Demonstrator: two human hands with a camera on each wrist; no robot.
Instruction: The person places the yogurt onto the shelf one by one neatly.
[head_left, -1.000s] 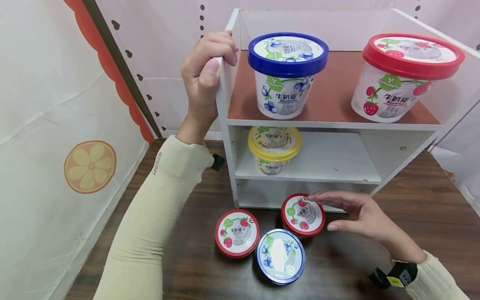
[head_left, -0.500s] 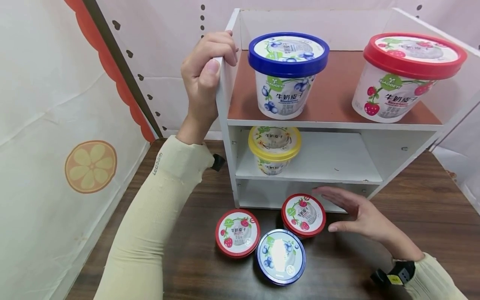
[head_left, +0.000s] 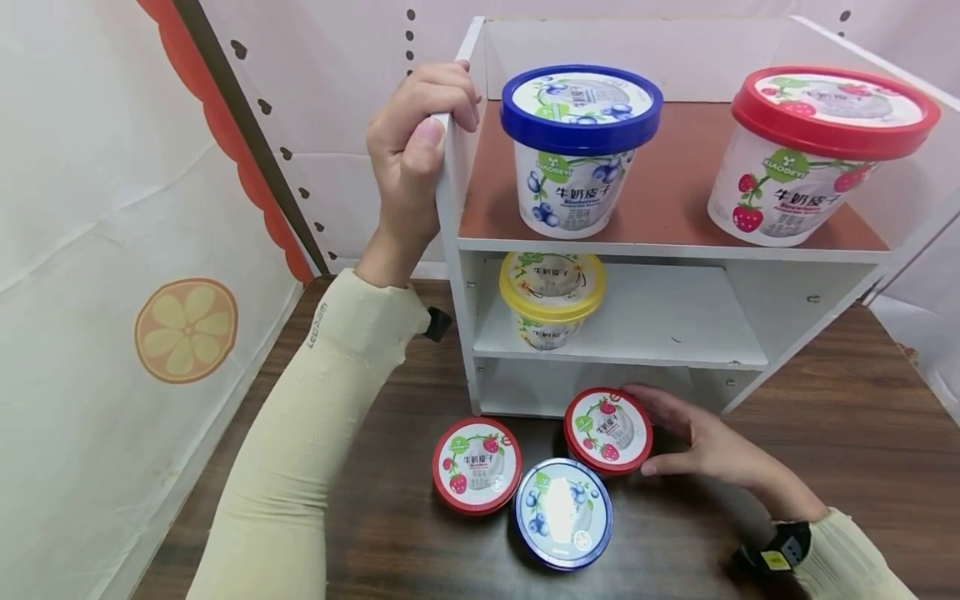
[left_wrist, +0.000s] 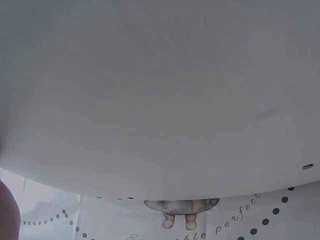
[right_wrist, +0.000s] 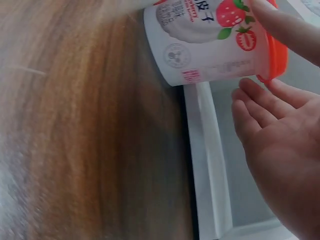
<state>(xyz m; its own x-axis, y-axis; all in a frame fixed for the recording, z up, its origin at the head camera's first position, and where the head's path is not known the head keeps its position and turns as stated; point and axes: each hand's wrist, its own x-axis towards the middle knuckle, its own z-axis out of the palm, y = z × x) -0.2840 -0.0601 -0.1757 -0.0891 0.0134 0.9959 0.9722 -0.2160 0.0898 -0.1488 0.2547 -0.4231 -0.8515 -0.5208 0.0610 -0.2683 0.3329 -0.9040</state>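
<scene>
My left hand (head_left: 420, 150) grips the top of the white shelf unit's left side panel (head_left: 452, 196), its thumb on the front edge. In the left wrist view a pale panel (left_wrist: 160, 100) fills most of the picture. Low down, my right hand (head_left: 705, 442) is at the right side of a red-lidded strawberry tub (head_left: 608, 431), thumb in front and fingers towards the back. The right wrist view shows this strawberry tub (right_wrist: 210, 45) with the fairly straight fingers (right_wrist: 270, 102) at its lid rim; firm contact cannot be made out. Another strawberry tub (head_left: 477, 467) and a blueberry tub (head_left: 563, 514) stand beside it.
On the top shelf (head_left: 675, 200) stand a large blue-lidded tub (head_left: 582, 150) and a large red-lidded tub (head_left: 817, 158). A yellow-lidded tub (head_left: 552, 300) sits on the middle shelf (head_left: 675, 317). The unit stands on a dark wooden table (head_left: 847, 425).
My right hand first drew slightly away from the strawberry tub, then moved left against its side, thumb and fingers nearer to it. The left hand keeps its grip; the tubs stay in place.
</scene>
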